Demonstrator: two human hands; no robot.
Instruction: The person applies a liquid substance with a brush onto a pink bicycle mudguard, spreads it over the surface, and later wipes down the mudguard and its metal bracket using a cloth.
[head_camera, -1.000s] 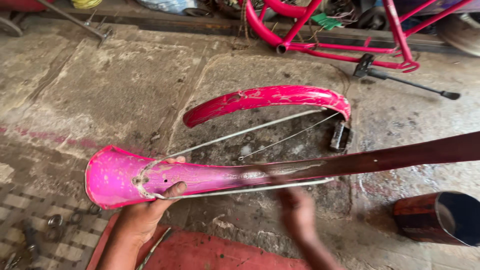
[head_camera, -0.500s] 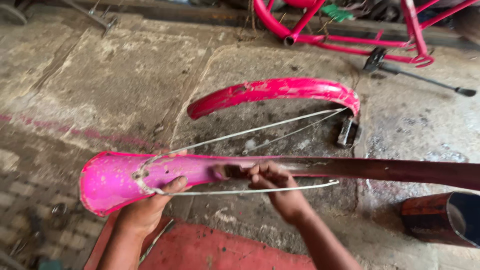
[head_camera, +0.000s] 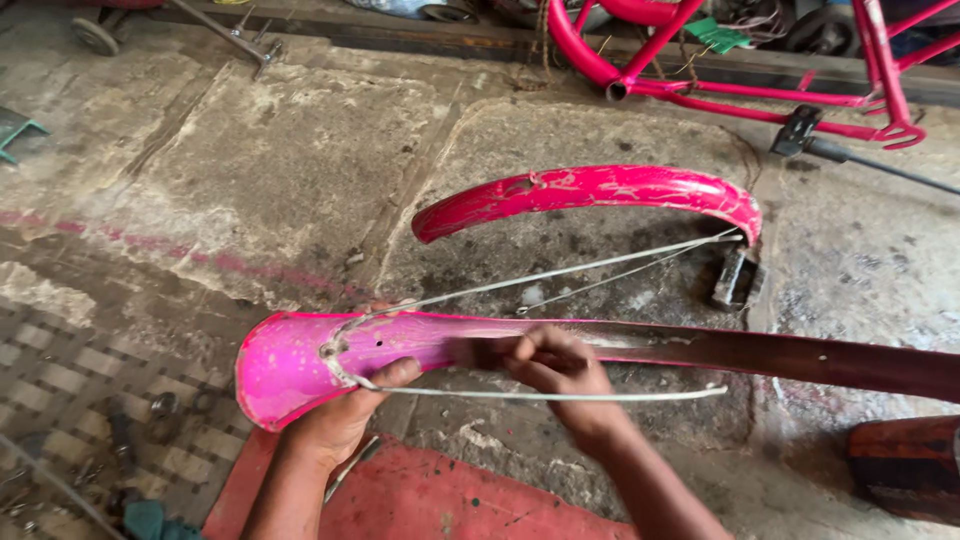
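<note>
A long curved pink metal mudguard (head_camera: 420, 350), glossy but scuffed, with thin silver wire stays (head_camera: 540, 394), lay across the front of the view above the cracked, grimy concrete floor (head_camera: 250, 170). The left hand (head_camera: 345, 420) gripped its broad end from beneath, thumb pressed on the stay. The right hand (head_camera: 555, 370) had fingers curled together, pinching the mudguard's middle. A second scratched pink mudguard (head_camera: 600, 190) rested on the floor behind.

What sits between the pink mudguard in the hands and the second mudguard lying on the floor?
In the head view, only thin metal stay wires and bare stained concrete floor separate the held mudguard from the floor mudguard.
</note>
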